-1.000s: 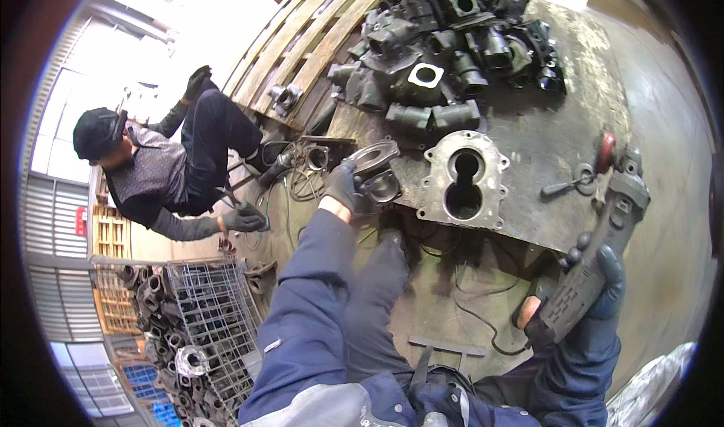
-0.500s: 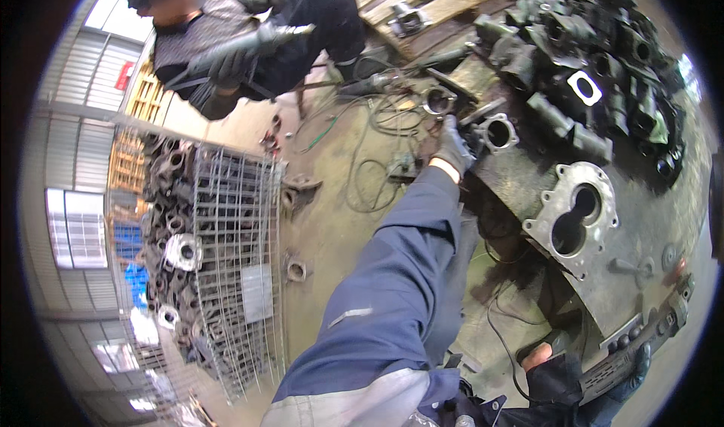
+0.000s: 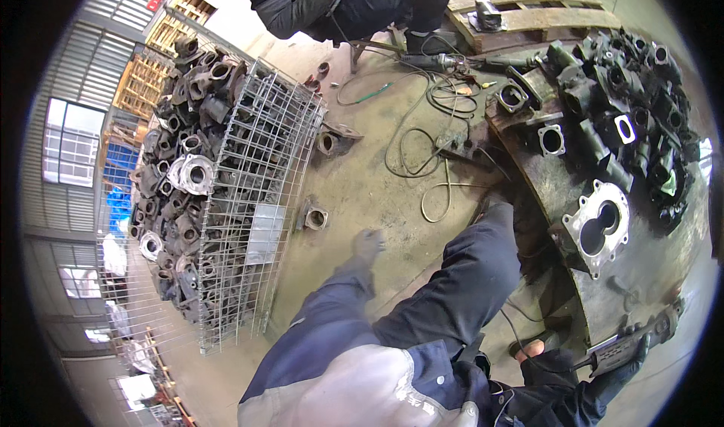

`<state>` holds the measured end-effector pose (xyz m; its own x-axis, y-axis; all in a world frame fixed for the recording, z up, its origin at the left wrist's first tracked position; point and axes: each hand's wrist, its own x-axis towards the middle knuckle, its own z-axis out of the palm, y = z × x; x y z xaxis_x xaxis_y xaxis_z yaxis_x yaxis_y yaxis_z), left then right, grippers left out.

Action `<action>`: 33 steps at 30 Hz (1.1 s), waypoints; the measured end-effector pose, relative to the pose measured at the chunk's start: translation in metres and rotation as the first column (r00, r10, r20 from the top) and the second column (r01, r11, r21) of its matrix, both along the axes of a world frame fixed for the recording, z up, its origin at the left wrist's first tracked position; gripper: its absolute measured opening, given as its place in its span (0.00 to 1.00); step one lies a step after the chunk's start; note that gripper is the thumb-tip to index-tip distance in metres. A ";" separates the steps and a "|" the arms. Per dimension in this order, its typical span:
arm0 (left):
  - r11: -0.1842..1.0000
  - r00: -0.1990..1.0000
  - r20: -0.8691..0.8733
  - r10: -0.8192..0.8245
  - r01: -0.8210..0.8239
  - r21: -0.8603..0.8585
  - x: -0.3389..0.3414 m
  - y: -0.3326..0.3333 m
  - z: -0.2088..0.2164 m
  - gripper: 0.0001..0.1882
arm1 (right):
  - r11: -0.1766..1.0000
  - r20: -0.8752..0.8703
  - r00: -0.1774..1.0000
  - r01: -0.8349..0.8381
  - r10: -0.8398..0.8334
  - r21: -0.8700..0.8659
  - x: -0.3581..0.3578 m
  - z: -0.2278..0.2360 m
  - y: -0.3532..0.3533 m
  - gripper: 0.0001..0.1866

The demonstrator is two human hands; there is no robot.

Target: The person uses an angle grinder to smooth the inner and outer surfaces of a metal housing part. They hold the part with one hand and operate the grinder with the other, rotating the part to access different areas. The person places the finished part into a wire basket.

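Observation:
My left hand [image 3: 369, 244], in a grey glove, is out over the floor to the left of my knee. It is smeared by motion, so its fingers cannot be read, and no object shows in it. At the lower right my dark-gloved right hand [image 3: 632, 363] grips a corded grinder [image 3: 622, 351] by its slotted body, beside the workbench's near edge. On the workbench [image 3: 648, 265] beyond it lies a metal casting with two joined bores [image 3: 582, 214]. Farther off are a small square-flanged casting [image 3: 542, 131] and another holed casting [image 3: 504, 101] at the edge.
A heap of dark castings [image 3: 603, 80] covers the bench's far side. On the left stands a wire cage [image 3: 264, 163] full of castings. Cables [image 3: 407, 174] coil over the floor, where loose castings [image 3: 311, 219] also lie. A co-worker [image 3: 362, 12] sits ahead near a wooden pallet [image 3: 543, 1].
My left hand has come away from the castings at the bench edge and swung left over the floor. The view has shifted. My right hand still holds the grinder.

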<state>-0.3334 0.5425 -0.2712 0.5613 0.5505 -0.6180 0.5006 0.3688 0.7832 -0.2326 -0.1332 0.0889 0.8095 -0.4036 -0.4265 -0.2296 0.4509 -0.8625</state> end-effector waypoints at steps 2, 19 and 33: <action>0.984 0.997 -0.037 0.073 -0.066 0.164 -0.022 0.061 -0.008 0.11 | 1.000 -0.013 1.000 -0.012 0.011 -0.013 -0.001 0.002 0.021 0.31; 0.838 0.970 -0.039 -0.240 0.227 0.496 0.201 0.322 -0.052 0.33 | 0.953 -0.223 0.950 0.159 -0.218 -0.257 0.016 -0.025 0.093 0.30; 0.431 0.796 -0.602 -0.064 0.566 0.703 0.187 0.190 -0.055 0.34 | 0.951 -0.198 0.952 0.181 -0.234 -0.252 0.018 -0.032 0.061 0.31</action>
